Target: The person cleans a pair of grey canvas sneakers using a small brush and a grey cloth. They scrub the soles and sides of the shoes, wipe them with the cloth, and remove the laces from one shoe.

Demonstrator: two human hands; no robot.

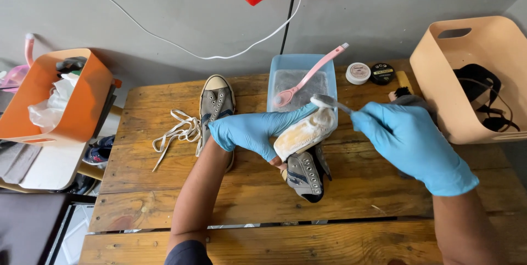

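Scrubbing a grey sneaker (305,155) sole-up, just in front of the blue tub (302,81)
L hand (253,131) clamped on shoe, R hand (411,143) gripping brush (329,103); suds could make it slip imo.

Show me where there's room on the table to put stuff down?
Bare wood lies along the near edge of the table, and left of the laces. It is crowded around the tub, tins and both shoes.

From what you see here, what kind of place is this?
Probably a small shoe-cleaning workbench: a rough wooden table, a grey sneaker being scrubbed with a brush, and a tub of water.
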